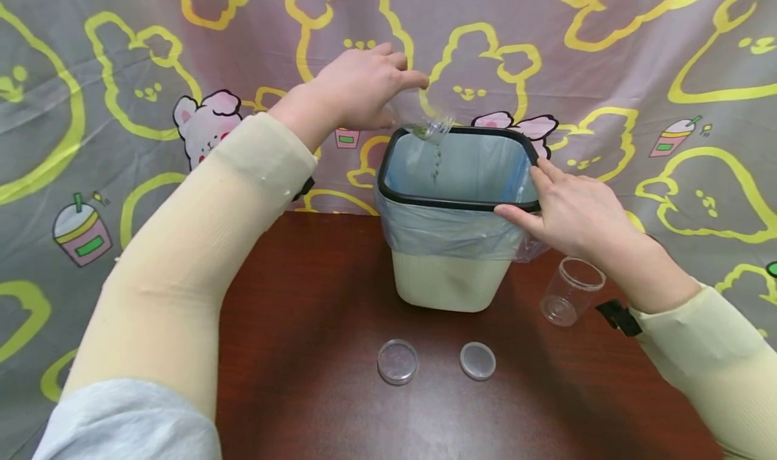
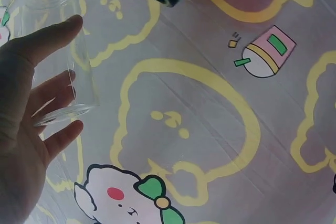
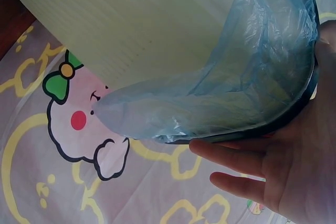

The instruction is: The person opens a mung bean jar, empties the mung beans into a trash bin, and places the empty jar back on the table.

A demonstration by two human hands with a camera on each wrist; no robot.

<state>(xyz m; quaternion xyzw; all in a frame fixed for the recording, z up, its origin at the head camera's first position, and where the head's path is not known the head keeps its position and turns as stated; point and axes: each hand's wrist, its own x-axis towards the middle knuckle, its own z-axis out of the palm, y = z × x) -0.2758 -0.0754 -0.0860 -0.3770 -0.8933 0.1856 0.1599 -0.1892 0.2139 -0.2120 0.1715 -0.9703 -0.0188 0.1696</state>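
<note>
My left hand (image 1: 364, 85) holds a clear plastic jar (image 1: 419, 112) tipped mouth-down over the bin's far left rim. Small green bits (image 1: 436, 163) fall from it in a thin trail, and more green cling near the jar's mouth in the left wrist view. The cream bin (image 1: 452, 281) has a black rim and a thin blue plastic liner (image 1: 437, 234) folded over its outside. At the bin's right front corner my right hand (image 1: 577, 207) rests on the rim, thumb along the front and straight fingers along the side.
A second clear jar (image 1: 570, 293) stands lidless right of the bin, under my right forearm. Two round clear lids (image 1: 398, 362) lie on the dark wooden table (image 1: 315, 298) in front. Behind the bin hangs a patterned cloth (image 1: 243, 55).
</note>
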